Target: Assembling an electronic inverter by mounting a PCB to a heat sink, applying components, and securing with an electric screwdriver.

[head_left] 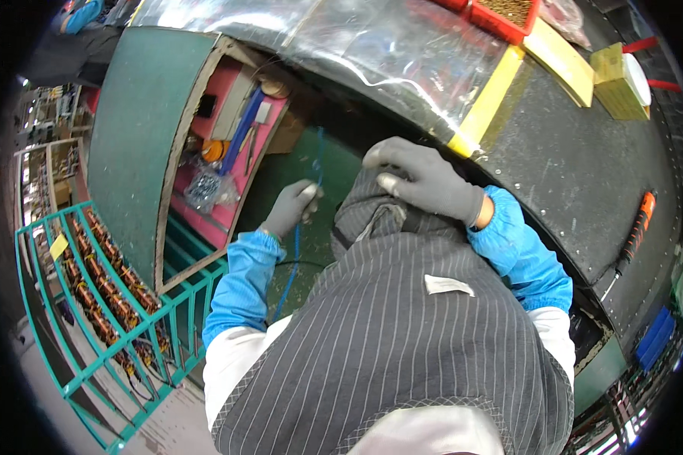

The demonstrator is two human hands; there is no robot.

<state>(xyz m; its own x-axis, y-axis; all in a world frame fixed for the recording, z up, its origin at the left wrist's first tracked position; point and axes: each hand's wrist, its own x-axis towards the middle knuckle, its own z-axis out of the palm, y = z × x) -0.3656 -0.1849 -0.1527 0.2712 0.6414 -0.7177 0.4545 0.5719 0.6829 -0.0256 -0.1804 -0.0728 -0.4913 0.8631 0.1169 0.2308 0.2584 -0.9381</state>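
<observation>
My left hand (290,210), in a grey glove, is raised beside the open drawer, its fingers closed in a pinch. A thin blue cord (295,246) passes at the fingertips and runs on above and below the hand. My right hand (425,182), gloved in grey too, rests over my lap on the dark striped apron (402,311). Its thumb and fingers are bent but apart, with nothing seen between them. Blue sleeve covers show on both forearms.
A pink-lined drawer (235,201) holds a bag of small metal parts (207,189) and an orange roll (214,150). A green rack (99,371) carries copper-coloured parts. On the dark bench lie an orange-black screwdriver (636,233), yellow blocks (618,83) and a red bin (501,24).
</observation>
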